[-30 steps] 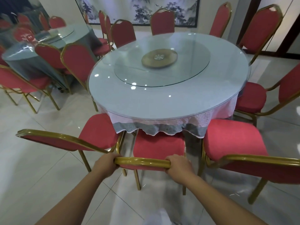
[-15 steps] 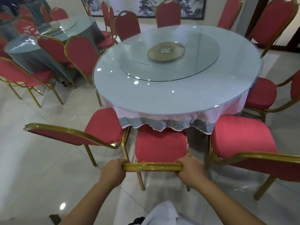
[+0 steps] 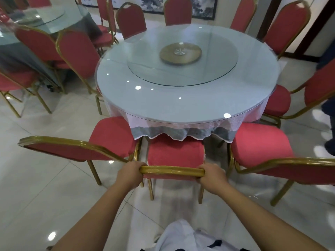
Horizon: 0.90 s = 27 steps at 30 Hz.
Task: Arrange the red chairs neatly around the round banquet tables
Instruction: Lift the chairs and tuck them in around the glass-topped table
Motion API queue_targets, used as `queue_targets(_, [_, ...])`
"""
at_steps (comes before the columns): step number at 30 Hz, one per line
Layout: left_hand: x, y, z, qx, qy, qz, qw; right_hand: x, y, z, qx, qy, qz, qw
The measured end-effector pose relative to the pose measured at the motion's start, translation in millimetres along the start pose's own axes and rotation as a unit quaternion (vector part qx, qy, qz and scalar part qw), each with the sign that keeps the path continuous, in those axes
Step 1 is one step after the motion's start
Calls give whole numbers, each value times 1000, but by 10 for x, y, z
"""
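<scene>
Here, both hands are gripping the gold top rail of the middle chair (image 3: 175,154): the left hand (image 3: 130,173) is curling round its left end and the right hand (image 3: 212,176) round its right end. Compared with a second ago, the chair's red seat is sitting further under the lace skirt of the tablecloth (image 3: 181,131), its front edge now hidden by the cloth, which suggests the chair is being slid inward toward the round desk (image 3: 181,104). This chair is standing at the near edge of the desk, between a left neighbouring chair (image 3: 108,140) angled outward and a right neighbouring chair (image 3: 261,147), both just beside it; judging by their skewed backs, they are probably awaiting the same straightening.

The desk is carrying a glass top, a large glass turntable (image 3: 181,69) and a wooden disc (image 3: 180,53) at its centre; ceiling lights are reflecting as bright spots. More red chairs are ringing the far and right sides. A second round desk (image 3: 41,17) with its own chairs is standing at far left. The floor (image 3: 45,187) is glossy pale tile, and a framed ink painting (image 3: 203,6) is hanging on the far wall.
</scene>
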State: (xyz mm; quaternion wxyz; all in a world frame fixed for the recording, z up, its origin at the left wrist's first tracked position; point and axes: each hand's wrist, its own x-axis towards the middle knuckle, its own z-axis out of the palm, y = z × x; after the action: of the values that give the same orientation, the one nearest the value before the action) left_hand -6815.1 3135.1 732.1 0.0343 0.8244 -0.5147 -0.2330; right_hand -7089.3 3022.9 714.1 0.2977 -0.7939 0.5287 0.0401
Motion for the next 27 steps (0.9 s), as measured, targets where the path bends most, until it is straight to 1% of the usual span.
queue_targets(6, [83,-282,-138,-5,-6,24,1000,-54,-307,168,6,6,14,1000])
queue_targets(11, [91,-298,-160,0,1,43,999,-94,-347,185,-2,11,35,999])
queue_targets(16, [107,-316,-105,-35,15,57,998,-193,-453,136,-25,15,81,996])
queue_targets(18, [122,-349,-75,-49,13,59,997,-249,-454,173,-4,17,103,994])
queue_targets(20, [128,-373,-72,-62,-4,49,997,-368,-404,239,32,34,103,994])
queue_targets(23, [38,-279,-104,0,-24,37,999,-666,-253,324,46,60,79,994])
queue_targets(25, [-130,-53,-127,7,-18,67,998,-882,-152,333,83,69,73,991])
queue_targets(27, [-307,256,-106,15,7,120,993,-1047,-49,312,149,74,70,984])
